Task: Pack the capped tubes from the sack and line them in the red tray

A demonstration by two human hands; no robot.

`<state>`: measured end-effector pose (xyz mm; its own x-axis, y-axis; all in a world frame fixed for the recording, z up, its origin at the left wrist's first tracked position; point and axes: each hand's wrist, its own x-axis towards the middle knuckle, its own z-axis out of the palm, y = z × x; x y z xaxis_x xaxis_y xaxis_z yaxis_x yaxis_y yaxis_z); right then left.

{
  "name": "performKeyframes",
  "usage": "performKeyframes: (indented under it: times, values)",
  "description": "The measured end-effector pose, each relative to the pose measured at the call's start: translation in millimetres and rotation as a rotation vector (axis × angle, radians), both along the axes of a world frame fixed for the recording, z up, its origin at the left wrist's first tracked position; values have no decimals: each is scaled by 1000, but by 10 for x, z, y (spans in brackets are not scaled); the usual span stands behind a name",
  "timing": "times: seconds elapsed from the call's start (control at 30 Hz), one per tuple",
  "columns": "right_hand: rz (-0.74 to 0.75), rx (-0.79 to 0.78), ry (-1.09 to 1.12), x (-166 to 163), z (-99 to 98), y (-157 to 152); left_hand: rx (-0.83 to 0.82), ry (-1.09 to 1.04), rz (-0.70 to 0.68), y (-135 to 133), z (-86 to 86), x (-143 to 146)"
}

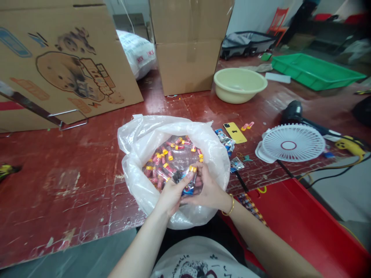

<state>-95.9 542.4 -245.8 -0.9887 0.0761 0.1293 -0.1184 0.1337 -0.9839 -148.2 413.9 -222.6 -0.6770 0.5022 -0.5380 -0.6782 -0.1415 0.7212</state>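
Both my hands meet over the front of a white plastic bag point(131, 170), which is rolled open. Inside lie many small clear tubes point(169, 168) with yellow caps and pink-red contents. My left hand point(171, 195) is closed, its thumb pressed on a blue-and-silver foil packet point(189, 190). Curled around from the other side, my right hand point(211, 189) grips a clear yellow-capped tube point(192, 170) beside that packet. The fingers partly cover both things, and their exact contact is hard to make out.
Right of the bag lie foil packets point(228, 144), a yellow phone point(234, 132) and a white fan point(292, 143). Behind stand a pale yellow basin point(240, 87), cardboard boxes point(185, 58) and a green tray point(315, 73). A red surface point(307, 224) is at lower right.
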Motion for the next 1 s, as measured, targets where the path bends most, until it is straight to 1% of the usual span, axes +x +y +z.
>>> performKeyframes:
  times: [0.07,0.13,0.23,0.33,0.5,0.57,0.7,0.83,0.9,0.93,1.0]
  values:
    - [-85,46,-11,21,-59,-38,9,25,-14,1,9,2]
    - [-139,65,8,26,-104,-41,2,62,-19,-18,6,4]
    - [-144,81,49,35,-137,-29,-10,87,-17,-48,-17,10]
    - [-139,92,58,50,-139,-39,-10,60,-22,-55,-47,16]
    - [-184,96,66,56,-136,-72,-3,68,-33,-43,-86,20]
    - [-187,72,68,59,-133,-73,2,81,-32,-39,-92,18]
    - [-152,-26,71,69,-103,-35,34,99,-13,-40,-100,9]
    - [-109,-153,35,43,1,51,0,84,-11,-36,-102,16]
    - [-165,-244,2,50,69,155,-33,68,-43,-4,-72,37]
    - [-232,-280,4,80,92,247,-43,55,-61,22,-49,49]
    - [-438,-306,48,244,81,544,-54,40,-80,89,0,61]
